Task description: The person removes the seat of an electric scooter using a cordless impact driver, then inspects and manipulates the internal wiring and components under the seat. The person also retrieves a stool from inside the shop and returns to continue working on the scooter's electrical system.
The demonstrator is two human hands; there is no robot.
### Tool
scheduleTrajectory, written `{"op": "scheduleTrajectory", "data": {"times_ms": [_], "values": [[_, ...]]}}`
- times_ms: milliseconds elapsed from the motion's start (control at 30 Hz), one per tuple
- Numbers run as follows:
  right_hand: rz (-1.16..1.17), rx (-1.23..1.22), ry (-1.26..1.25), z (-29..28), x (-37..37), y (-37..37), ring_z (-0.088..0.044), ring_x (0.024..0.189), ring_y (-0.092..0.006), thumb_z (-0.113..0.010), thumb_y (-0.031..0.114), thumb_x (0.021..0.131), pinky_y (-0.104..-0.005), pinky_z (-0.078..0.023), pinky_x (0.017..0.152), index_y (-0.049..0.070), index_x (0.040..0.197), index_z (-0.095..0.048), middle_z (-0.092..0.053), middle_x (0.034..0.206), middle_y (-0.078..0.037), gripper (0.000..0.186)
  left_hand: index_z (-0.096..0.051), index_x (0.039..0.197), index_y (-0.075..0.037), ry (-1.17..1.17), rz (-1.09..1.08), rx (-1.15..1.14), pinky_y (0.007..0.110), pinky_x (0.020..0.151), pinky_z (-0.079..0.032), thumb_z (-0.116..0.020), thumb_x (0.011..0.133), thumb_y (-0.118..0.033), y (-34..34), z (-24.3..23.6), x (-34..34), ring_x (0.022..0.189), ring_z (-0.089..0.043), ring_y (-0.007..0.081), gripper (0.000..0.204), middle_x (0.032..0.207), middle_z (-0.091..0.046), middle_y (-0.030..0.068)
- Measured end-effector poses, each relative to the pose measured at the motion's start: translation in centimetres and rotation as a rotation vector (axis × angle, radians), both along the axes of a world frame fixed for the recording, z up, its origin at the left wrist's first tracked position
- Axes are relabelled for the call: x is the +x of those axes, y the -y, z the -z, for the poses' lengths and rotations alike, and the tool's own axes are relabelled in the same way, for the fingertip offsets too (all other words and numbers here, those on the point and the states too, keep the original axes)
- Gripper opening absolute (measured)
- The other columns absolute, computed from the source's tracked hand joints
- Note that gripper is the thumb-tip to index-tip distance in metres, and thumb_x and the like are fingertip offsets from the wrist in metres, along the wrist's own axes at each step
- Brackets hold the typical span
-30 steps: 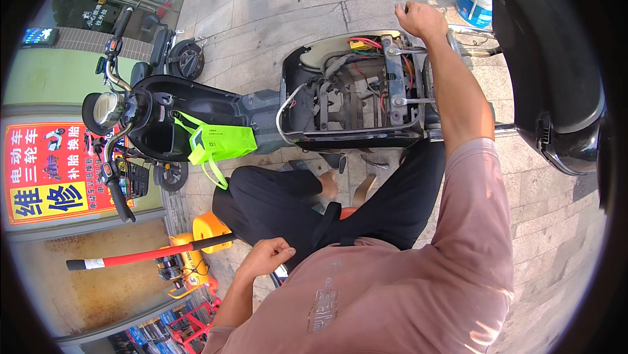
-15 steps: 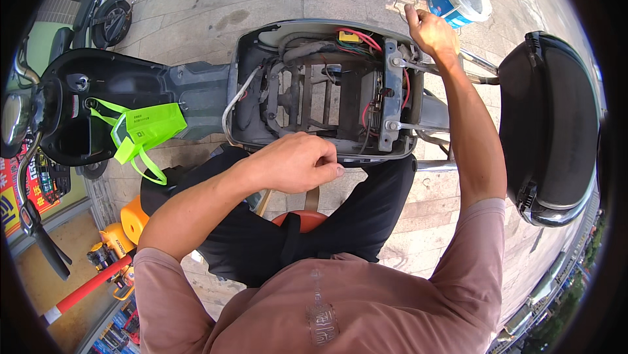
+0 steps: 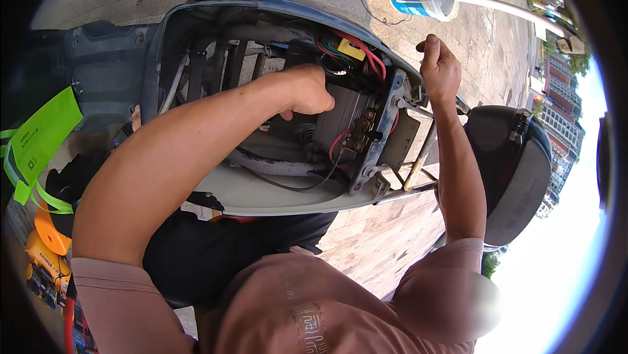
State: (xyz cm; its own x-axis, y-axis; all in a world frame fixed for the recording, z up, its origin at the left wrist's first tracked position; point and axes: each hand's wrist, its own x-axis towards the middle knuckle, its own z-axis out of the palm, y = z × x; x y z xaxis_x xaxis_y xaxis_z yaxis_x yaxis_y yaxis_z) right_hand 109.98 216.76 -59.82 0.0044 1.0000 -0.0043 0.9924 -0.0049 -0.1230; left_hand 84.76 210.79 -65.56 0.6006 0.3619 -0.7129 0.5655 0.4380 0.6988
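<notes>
Scooter (image 3: 281, 190) stretches left to right, facing left

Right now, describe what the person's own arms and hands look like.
The left hand and the right hand are bare: no glove, watch or bracelet shows. The short sleeves are a dusty pinkish brown and stop well short of the wrists; the left one has stitched lines near its hem.

head fisheye | above wearer's shirt (image 3: 261, 305) | faces down | scooter body (image 3: 281, 194) close | buildings (image 3: 561, 96) far
</notes>
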Motion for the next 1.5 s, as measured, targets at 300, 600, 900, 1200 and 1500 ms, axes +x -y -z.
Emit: {"op": "scheduleTrajectory", "data": {"times_ms": [300,600,900,1200,1500], "values": [[-0.01,-0.021,-0.032,0.1,0.7,-0.1,-0.065,0.073,-0.0374,-0.042,0.049,0.098,-0.0419,-0.05,0.068,0.008,0.085,-0.07,-0.067,0.073,-0.015,0.051,-0.052,0.128,-0.004,0.229,-0.309,-0.201,0.047,0.093,-0.046,-0.059,0.086,-0.03,1.2,5.3,2.9,0.113,-0.056,0.0265,0.051,0.127,-0.057,0.014],[-0.031,-0.045,-0.041,0.1,0.9,-0.4,-0.065,0.072,-0.0366,-0.044,0.044,0.098,-0.0406,-0.049,0.067,0.005,0.084,-0.069,-0.066,0.072,-0.017,0.049,-0.052,0.13,-0.005,0.575,-0.328,-0.469,0.043,0.101,-0.039,-0.06,0.085,-0.045,0.9,4.4,2.8,0.12,-0.052,0.0217,0.061,0.127,-0.059,0.011],[-0.021,-0.005,-0.03,0.3,1.0,-0.3,-0.064,0.07,-0.0367,-0.044,0.045,0.097,-0.0396,-0.049,0.066,0.007,0.082,-0.069,-0.063,0.067,-0.015,0.048,-0.041,0.141,0.001,0.543,-0.475,-0.143,0.035,0.11,-0.033,-0.078,0.073,-0.047,2.3,4.9,4.2,0.132,-0.045,0.0273,0.091,0.14,-0.049,0.02],[-0.018,0.012,-0.031,0.3,0.9,-0.3,-0.064,0.072,-0.0375,-0.045,0.044,0.096,-0.0405,-0.05,0.067,0.007,0.082,-0.069,-0.066,0.073,-0.016,0.046,-0.047,0.136,0.001,0.373,-0.374,-0.004,0.034,0.104,-0.04,-0.081,0.07,-0.042,2.2,5.2,4.7,0.125,-0.052,0.0266,0.086,0.132,-0.056,0.0187],[-0.008,-0.009,-0.011,0.2,1.0,-0.4,-0.065,0.071,-0.0365,-0.045,0.043,0.096,-0.0407,-0.05,0.067,0.007,0.082,-0.069,-0.065,0.07,-0.015,0.045,-0.043,0.14,0.003,0.457,-0.297,0.04,0.034,0.107,-0.037,-0.08,0.07,-0.048,1.5,5.3,3.8,0.129,-0.049,0.03,0.094,0.138,-0.051,0.0227]]}}
